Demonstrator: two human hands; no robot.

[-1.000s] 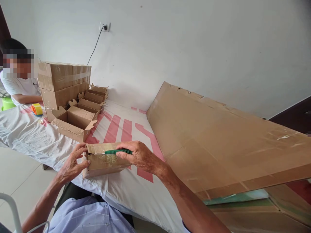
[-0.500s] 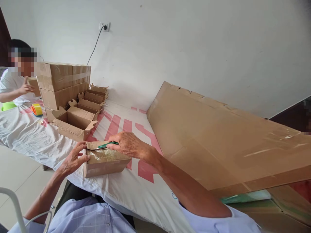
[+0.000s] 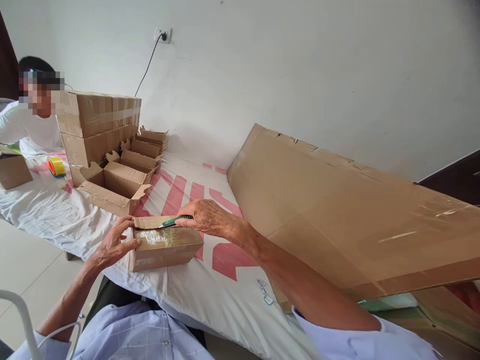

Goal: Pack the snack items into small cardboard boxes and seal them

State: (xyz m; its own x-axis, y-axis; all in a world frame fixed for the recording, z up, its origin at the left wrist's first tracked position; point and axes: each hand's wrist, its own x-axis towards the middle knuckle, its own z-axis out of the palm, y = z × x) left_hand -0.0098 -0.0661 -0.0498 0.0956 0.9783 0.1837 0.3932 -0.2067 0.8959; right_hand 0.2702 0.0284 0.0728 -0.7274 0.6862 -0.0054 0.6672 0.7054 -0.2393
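On the taped box [image 3: 165, 247], left hand [image 3: 112, 245] steadying; right hand [image 3: 204, 217] closed around, seemingly, a green cutter [image 3: 175, 220].

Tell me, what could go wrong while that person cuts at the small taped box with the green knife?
The left hand braces the small box at the end toward which the green knife in the right hand points; a slip could send the blade at those fingers. The box sits on a loose, wrinkled cloth near the table's edge, so it may slide under pressure. Cutting deep might also nick whatever is inside, which cannot be seen.
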